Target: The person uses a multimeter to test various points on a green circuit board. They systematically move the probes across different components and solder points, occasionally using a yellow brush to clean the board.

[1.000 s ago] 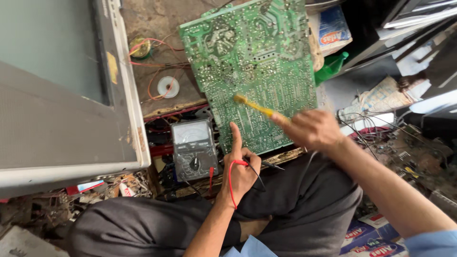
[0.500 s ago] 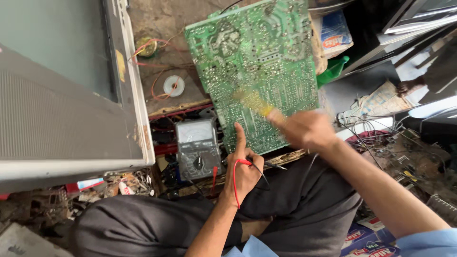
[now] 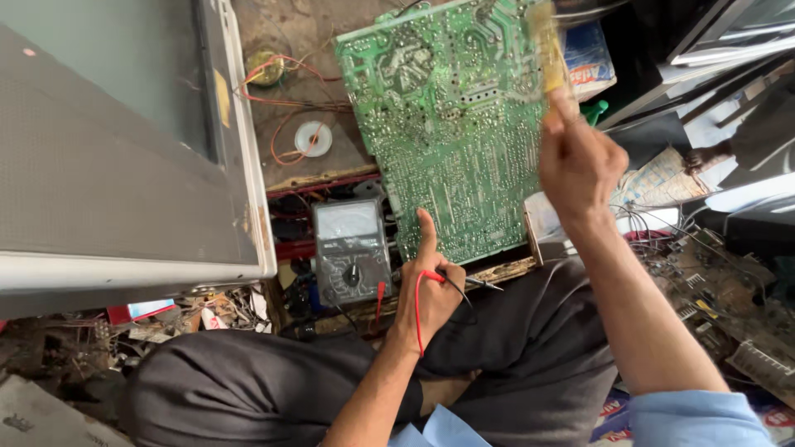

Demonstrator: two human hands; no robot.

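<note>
While gripping: hands (image 3: 431, 290), probes (image 3: 464, 281).

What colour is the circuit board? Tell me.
Green, with silvery solder points; the circuit board shows best in the head view.

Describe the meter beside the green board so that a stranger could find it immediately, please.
Start at the large green circuit board in the middle. At its lower left corner, just left of the left hand, lies the meter. It is the only dark grey box with a pale dial window above a round selector knob.
</note>
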